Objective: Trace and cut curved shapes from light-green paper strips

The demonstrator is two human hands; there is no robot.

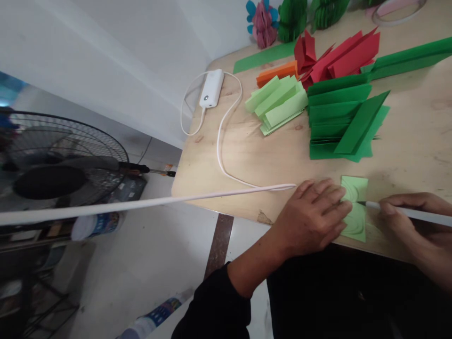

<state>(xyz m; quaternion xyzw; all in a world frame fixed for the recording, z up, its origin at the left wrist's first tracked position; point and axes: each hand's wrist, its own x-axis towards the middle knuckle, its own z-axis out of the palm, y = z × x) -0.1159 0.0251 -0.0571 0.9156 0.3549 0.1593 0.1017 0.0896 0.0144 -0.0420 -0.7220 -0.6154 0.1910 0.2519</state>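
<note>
A small light green paper (356, 227) with curved outlines drawn on it lies near the table's front edge. My left hand (314, 216) rests flat on the paper's left side, fingers stretched out and covering part of it. In my right hand (409, 226) is a white pencil (374, 205), pinched between thumb and fingers. Its dark tip meets the paper around the middle, between the upper and lower curves. Beyond my hands stand folded dark green papers (335, 110) and folded light green papers (282, 103).
Folded red papers (339, 56) and an orange one (277, 73) lie farther back, near a pink paper figure (264, 26) and a tape roll (399, 21). A white power bank (212, 88) trails a white cable (221, 136). A fan (60, 165) stands left of the table.
</note>
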